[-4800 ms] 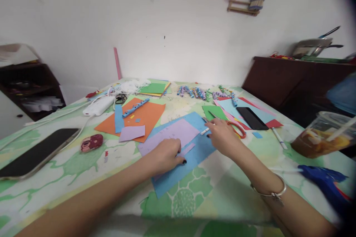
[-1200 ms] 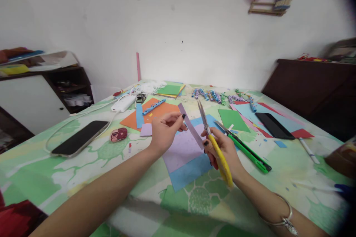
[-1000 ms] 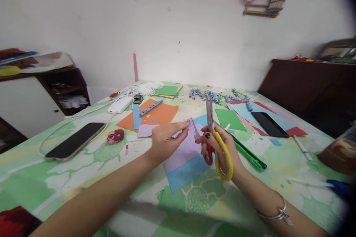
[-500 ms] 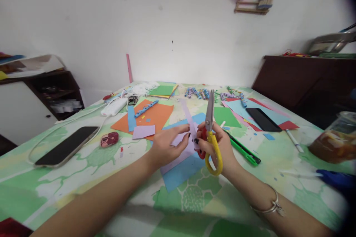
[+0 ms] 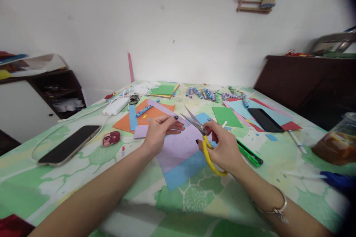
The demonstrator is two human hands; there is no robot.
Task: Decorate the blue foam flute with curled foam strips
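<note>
My left hand (image 5: 160, 133) pinches a narrow lilac paper strip (image 5: 164, 108), which slants up and left over the orange sheet. Scissors (image 5: 204, 133) with yellow and red handles sit in my right hand (image 5: 222, 144), fingers in the loops and blades parted. The blade tips point up and left toward the strip, close to its near end. Beneath both hands lie a lilac paper sheet (image 5: 180, 148) and a blue paper sheet (image 5: 183, 176). Partly behind my right hand is a green utility knife (image 5: 250, 152).
Left are a phone (image 5: 69, 144), a power bank (image 5: 116, 106) and a dark red case (image 5: 111, 138). Rolled paper pieces (image 5: 201, 93) line the back. Another phone (image 5: 265, 119), a pen (image 5: 298, 142) and a drink cup (image 5: 336, 142) stand or lie right. An orange sheet (image 5: 122, 121) is left of centre.
The scissors have swung from upright to tilting left, and their blades have opened. The strip has passed from between both hands to my left hand, which moved slightly left.
</note>
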